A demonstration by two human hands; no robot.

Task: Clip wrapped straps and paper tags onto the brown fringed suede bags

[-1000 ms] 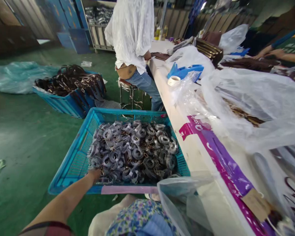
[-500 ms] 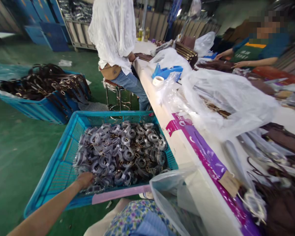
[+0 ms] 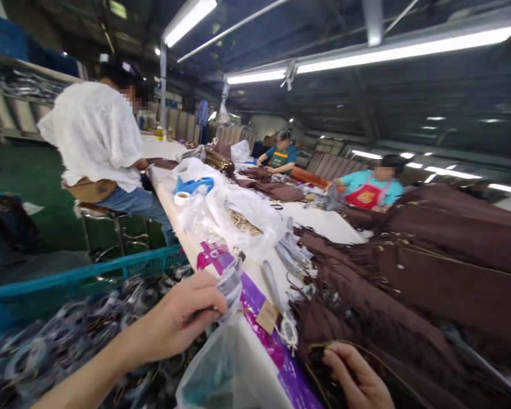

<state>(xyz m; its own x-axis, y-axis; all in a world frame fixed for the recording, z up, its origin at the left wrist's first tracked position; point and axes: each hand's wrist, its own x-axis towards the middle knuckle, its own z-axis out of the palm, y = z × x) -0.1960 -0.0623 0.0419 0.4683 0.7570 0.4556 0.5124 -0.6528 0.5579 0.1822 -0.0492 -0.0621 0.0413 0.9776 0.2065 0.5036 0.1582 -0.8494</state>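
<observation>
Closed around a coiled strap (image 3: 230,284) in clear plastic wrap, my left hand (image 3: 183,318) is above the table's near edge. A small metal clasp shows at the top of the coil. My right hand (image 3: 357,378) pinches the edge of a dark brown bag (image 3: 319,383) trimmed with a gold-coloured line, at the lower right. Left of the table, a blue plastic crate (image 3: 111,270) holds many similar wrapped coils (image 3: 29,358). Between crate and table hangs a clear plastic bag (image 3: 217,363).
Brown bags (image 3: 451,267) are piled along the right. On the white table (image 3: 323,218) lie purple printed film (image 3: 276,341), a paper tag (image 3: 267,316), crumpled white plastic (image 3: 213,210) and a tape roll (image 3: 181,197). A person in white (image 3: 93,136) sits at left; two others work across the table.
The view has tilted up and right. My left hand has come up out of the crate with a wrapped coiled strap. My right hand has entered the view, at the brown bag.
</observation>
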